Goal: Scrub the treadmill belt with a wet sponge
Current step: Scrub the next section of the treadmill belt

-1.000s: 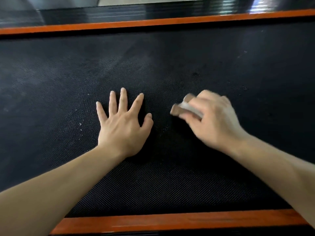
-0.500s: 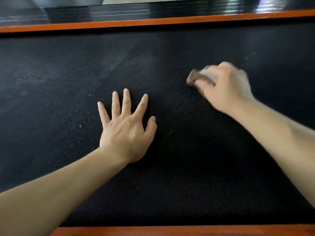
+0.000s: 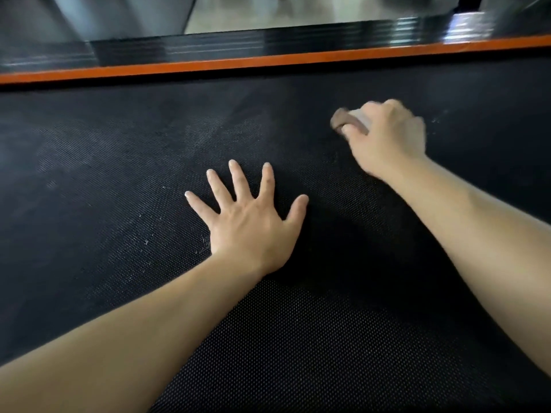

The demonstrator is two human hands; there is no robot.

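Head view looks down on my two bare forearms reaching out over the treadmill belt (image 3: pixel 119 204), a wide black sheet of rubbery material with a fine, regular dimpled weave. The grain shows as tiny pale dots close to me and blurs into dull grey patches farther off.

My left hand (image 3: pixel 250 228) lies palm down on the belt near the middle, spread wide, its fingers (image 3: pixel 235 177) straight and fanned apart with the thumb angled out to the right. It grips nothing — it only rests flat on the textured surface.

My right hand (image 3: pixel 387 138) is farther forward and to the right, well apart from the left. Its fingers are curled over the sponge (image 3: pixel 346 119) and the thumb tucks along the near edge, holding it down against the belt. The sponge is a small block with rounded corners: a brownish layer shows at the left end and a paler layer just under my knuckles. Both the sponge and this hand are smeared by motion blur, so finer detail cannot be made out.

A few small white specks (image 3: pixel 146 242) dot the belt to the left of my left hand. Along the belt's far edge runs a narrow, smooth orange strip (image 3: pixel 268 59), and just beyond it sits a glossy black side rail (image 3: pixel 208 47) with long ridges.
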